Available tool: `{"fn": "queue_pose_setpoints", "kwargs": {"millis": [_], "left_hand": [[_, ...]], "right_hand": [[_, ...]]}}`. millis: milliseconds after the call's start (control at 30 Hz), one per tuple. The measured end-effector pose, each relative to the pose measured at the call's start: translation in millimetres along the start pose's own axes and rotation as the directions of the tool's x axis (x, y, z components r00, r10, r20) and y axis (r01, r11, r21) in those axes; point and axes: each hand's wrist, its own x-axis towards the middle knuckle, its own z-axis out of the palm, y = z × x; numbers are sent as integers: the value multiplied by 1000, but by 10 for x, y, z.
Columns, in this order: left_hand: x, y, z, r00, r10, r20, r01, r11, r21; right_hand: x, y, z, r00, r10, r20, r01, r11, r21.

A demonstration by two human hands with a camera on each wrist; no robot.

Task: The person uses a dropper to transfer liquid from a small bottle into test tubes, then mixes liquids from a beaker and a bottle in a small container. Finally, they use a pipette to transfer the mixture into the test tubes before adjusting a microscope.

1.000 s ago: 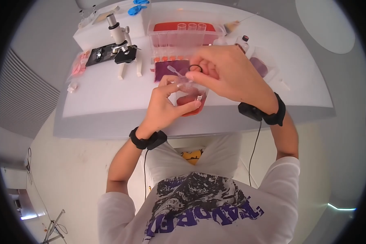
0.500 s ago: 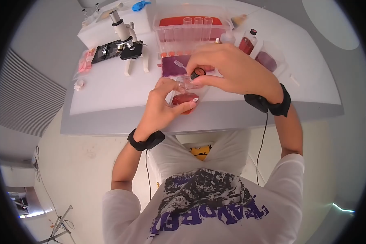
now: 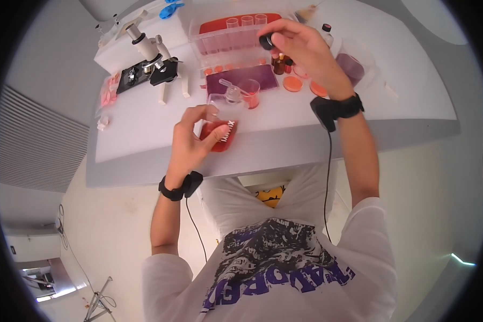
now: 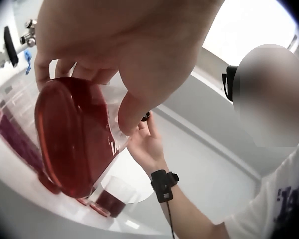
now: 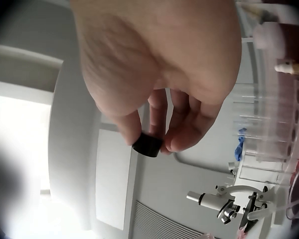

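Note:
The left hand (image 3: 190, 134) grips a clear flat bottle of red liquid (image 3: 212, 140), tilted with its neck toward a small beaker (image 3: 250, 95) with pinkish-red contents. In the left wrist view the left hand (image 4: 124, 50) has fingers and thumb round the bottle (image 4: 70, 144). Between thumb and fingertips, the right hand (image 3: 311, 56) pinches a black cap (image 3: 266, 41), raised above the back of the table. The right wrist view shows the right hand (image 5: 164, 64) with the same cap (image 5: 147, 145). A plastic dropper (image 3: 228, 85) stands by the beaker.
A microscope (image 3: 150, 56) stands at the left. Behind are a clear bin (image 3: 198, 40) and tubes (image 3: 247, 32). Small brown bottles (image 3: 279, 65), orange-red dishes (image 3: 292, 83), a purple tray (image 3: 268, 78) and a beaker of dark liquid (image 3: 350, 70) stand farther right.
The right hand has lifted away from the bottle toward the back right with the black cap. The left hand still grips the bottle, and the small beaker has come into sight.

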Motion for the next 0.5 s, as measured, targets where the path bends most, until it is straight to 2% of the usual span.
{"fn": "queue_pose_setpoints", "kwargs": {"millis": [33, 67, 100, 133, 267, 333, 433, 500], "left_hand": [[20, -5, -24, 1000, 2, 14, -2, 1000, 8], [50, -2, -42, 1000, -23, 0, 23, 997, 73], [82, 4, -58, 999, -45, -15, 47, 989, 138], [107, 4, -63, 998, -54, -25, 58, 981, 187], [250, -6, -109, 996, -63, 56, 44, 954, 295], [311, -23, -117, 995, -64, 70, 36, 939, 341], [390, -2, -112, 996, 0, 88, -36, 915, 402], [449, 30, -99, 993, -15, 114, -35, 904, 427]], "right_hand": [[46, 159, 22, 1000, 0, -12, 0, 1000, 11], [173, 469, 45, 995, -89, -49, 99, 955, 280], [295, 769, 32, 980, -167, -109, 200, 829, 523], [361, 1019, -85, 977, -211, -7, 171, 772, 612], [406, 1523, -112, 984, -174, -32, 142, 665, 733], [417, 1704, -114, 990, -124, -74, 130, 541, 831], [365, 1789, -174, 982, -183, -50, 137, 502, 854], [340, 1767, -193, 982, -182, -56, 144, 520, 842]]}}
